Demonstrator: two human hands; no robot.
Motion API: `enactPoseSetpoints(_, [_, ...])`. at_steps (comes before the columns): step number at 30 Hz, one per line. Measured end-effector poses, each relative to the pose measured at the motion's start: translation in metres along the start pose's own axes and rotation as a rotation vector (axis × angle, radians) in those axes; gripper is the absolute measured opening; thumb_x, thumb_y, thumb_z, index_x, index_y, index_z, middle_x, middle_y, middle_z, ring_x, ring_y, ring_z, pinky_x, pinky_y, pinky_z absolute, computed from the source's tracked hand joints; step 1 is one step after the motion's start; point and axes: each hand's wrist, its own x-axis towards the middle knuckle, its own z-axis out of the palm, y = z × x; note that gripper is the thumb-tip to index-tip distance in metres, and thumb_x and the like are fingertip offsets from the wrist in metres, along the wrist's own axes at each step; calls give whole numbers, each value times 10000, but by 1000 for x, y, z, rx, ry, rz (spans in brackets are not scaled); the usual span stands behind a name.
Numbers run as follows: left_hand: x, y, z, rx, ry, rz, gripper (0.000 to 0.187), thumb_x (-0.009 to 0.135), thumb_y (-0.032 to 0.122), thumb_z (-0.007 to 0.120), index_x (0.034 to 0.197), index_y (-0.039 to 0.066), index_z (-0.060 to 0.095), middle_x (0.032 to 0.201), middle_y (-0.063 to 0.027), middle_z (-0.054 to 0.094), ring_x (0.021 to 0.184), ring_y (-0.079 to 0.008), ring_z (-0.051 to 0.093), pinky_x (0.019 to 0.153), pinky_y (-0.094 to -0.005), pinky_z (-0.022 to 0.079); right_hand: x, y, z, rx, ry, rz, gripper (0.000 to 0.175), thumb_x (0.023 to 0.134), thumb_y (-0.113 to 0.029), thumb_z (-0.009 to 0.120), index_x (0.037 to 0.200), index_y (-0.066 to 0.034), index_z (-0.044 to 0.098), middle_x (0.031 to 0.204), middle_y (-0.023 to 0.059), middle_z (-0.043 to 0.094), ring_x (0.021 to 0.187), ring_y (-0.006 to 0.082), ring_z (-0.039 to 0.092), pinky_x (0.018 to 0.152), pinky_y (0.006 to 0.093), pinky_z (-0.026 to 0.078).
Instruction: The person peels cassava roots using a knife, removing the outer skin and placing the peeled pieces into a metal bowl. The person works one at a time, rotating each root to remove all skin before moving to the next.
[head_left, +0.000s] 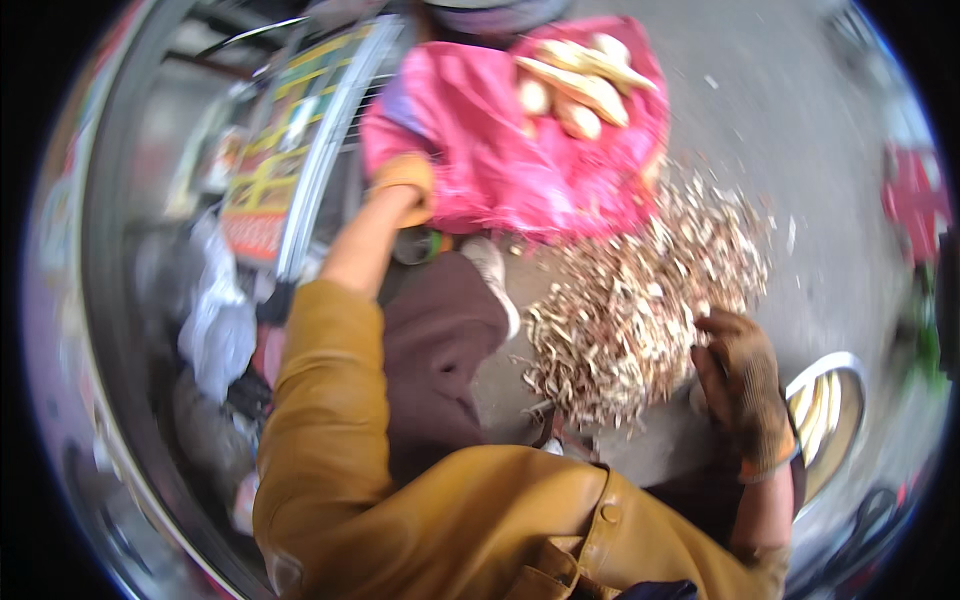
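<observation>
My left hand (409, 180), in an orange-yellow glove, is at the left side of a pink woven plastic sack (480, 142). Its fingers are hidden, so their grip does not show. Several pale, smooth, tapered vegetables (577, 90), probably roots, lie on the right part of the sack. My right hand (742, 382), in a brown knitted glove, hangs at the right edge of a heap of pale and brownish peelings (637, 322). Its thumb and fingers are apart, and nothing shows between them.
Beside my right wrist, a light-rimmed round container (855, 375) holds long pale pieces. A metal-framed rack or case (322, 150) stands at left, near white plastic bags (217, 315). My shoe (491, 281) is between sack and peelings. A round tub (495, 15) stands beyond the sack.
</observation>
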Motion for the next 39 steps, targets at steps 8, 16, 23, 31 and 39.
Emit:
enactPoseSetpoints(8, [123,-38,50,615,222,254,1161,612,332,879,1593,20,345,1264,-237,612,1102,-318,630,933,-436,495,-30,-3,66,86,-421,67,203,745,-224,742,917,-117,727,1116,68,702,1121,279,632,970,392,533])
enactPoseSetpoints(16, [150,-41,101,807,221,212,874,815,379,647,1585,52,396,1201,-109,615,1065,-237,633,921,-383,506,-65,26,75,154,82,85,132,778,-262,735,797,-151,667,1050,68,674,1011,286,635,882,411,531])
enactPoseSetpoints(23, [102,-12,96,775,88,76,668,1006,452,396,1526,41,479,1232,-95,612,1133,-230,613,986,-373,485,-49,18,22,145,-96,38,159,831,-242,733,787,-96,689,1171,89,705,1156,314,645,979,433,526])
enactPoseSetpoints(31, [107,38,78,-1314,284,-169,749,1087,620,303,1445,15,565,1342,-209,654,1175,-359,630,984,-419,525,-33,9,15,118,-79,-15,196,668,-98,814,667,-34,629,1093,82,700,1044,305,690,874,449,579])
enactPoseSetpoints(39, [108,26,40,-1143,219,-49,740,1038,674,419,1365,33,592,1058,-159,697,876,-260,677,711,-406,537,-36,4,8,84,-105,-2,150,710,-148,810,692,-57,692,1109,72,721,1090,291,684,908,451,573])
